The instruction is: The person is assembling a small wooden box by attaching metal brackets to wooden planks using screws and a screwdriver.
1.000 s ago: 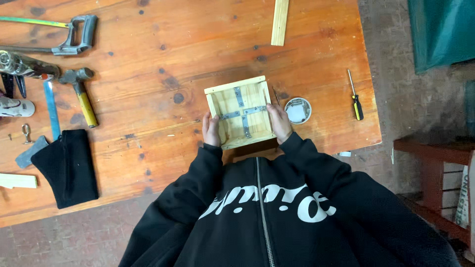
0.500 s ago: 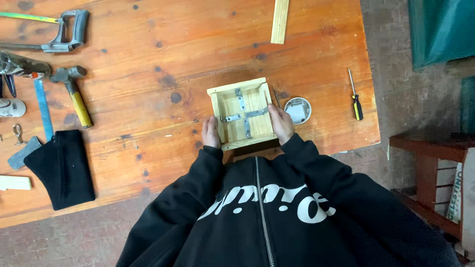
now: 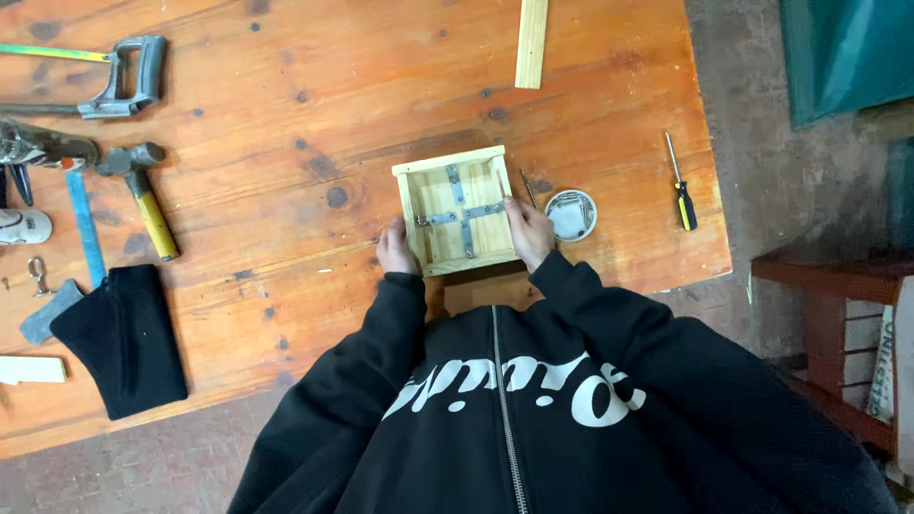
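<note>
A small square wooden box (image 3: 455, 210) with metal flat brackets crossed inside it lies on the orange wooden table (image 3: 314, 105). My left hand (image 3: 396, 249) grips the box's near-left corner. My right hand (image 3: 529, 231) holds its right side, fingers laid along the wall. Both arms are in black sleeves. A thin nail or pin (image 3: 527, 188) lies just to the right of the box.
A round white tin (image 3: 571, 214) and a yellow-black screwdriver (image 3: 681, 183) lie to the right. A hammer (image 3: 143, 193), a hacksaw (image 3: 100, 81), a blue strip (image 3: 84, 227), a black cloth (image 3: 122, 338) and other tools sit at the left. A wood strip (image 3: 531, 40) lies at the far edge.
The box has shifted slightly away from me on the table, with both hands staying on its sides. Nothing else has moved.
</note>
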